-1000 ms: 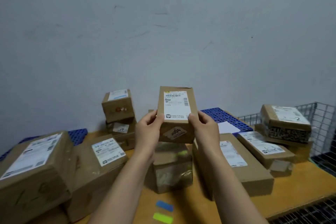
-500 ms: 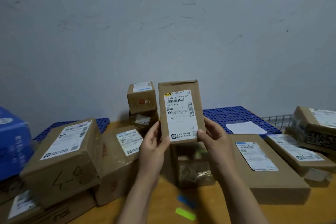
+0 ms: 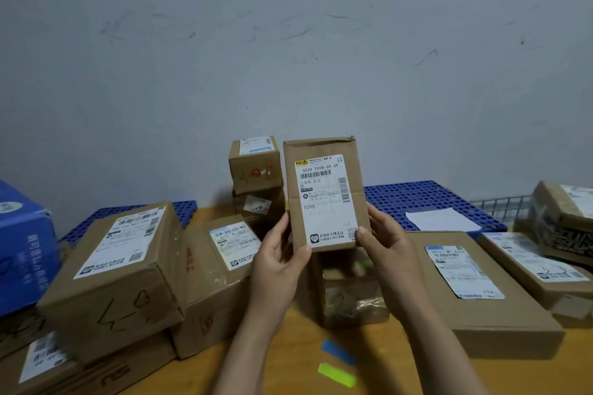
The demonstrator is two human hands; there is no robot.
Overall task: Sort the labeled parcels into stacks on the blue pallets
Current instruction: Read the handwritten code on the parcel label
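Since a second ago the parcel (image 3: 325, 196) has tipped up, label facing us, over the bench (image 3: 288, 362). Left grip (image 3: 279, 261) and right grip (image 3: 390, 252) pinch its lower edges at 7 and 5 o'clock. Its long side points to 12. Blue pallet (image 3: 401, 202) lies at 2 o'clock, nearer the right grip.

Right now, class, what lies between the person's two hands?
In the head view, an upright brown parcel, label facing the camera, sits between the left hand and right hand; both grip its lower sides.
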